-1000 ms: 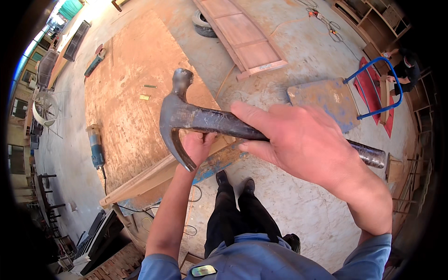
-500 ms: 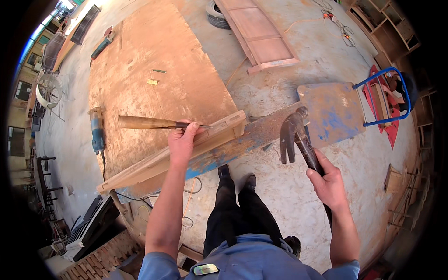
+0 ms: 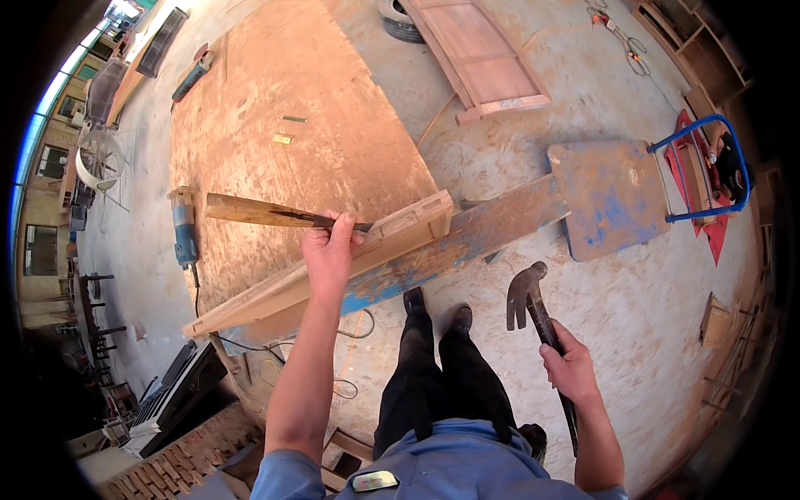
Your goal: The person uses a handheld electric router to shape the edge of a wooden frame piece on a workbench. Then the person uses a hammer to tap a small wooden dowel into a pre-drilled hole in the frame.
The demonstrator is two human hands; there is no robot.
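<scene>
My left hand (image 3: 327, 252) is closed round the dark metal part of a chisel (image 3: 258, 212), whose long wooden handle points left. The chisel's blade end meets a carved wooden beam (image 3: 308, 279) near its right end. How deep the tip sits I cannot tell. My right hand (image 3: 572, 362) grips a claw hammer (image 3: 527, 296) by its dark handle, low and to the right, its head up and apart from the beam. The beam lies across the worktable's near edge, beside a rusty, blue-stained metal beam (image 3: 475, 236).
The plywood worktop (image 3: 275, 92) carries a blue power tool (image 3: 183, 229), an angle grinder (image 3: 194, 77) and a small yellow piece (image 3: 282, 139). Beyond stand a wooden panel (image 3: 479, 54) and a tire (image 3: 400, 21). A blue-handled cart (image 3: 608, 200) is at right. Cords hang below the table's near edge.
My right hand has lowered the hammer, away from the beam. The chisel's handle has turned slightly in my left hand, which still holds it at the beam. The whole view has shifted a little.
</scene>
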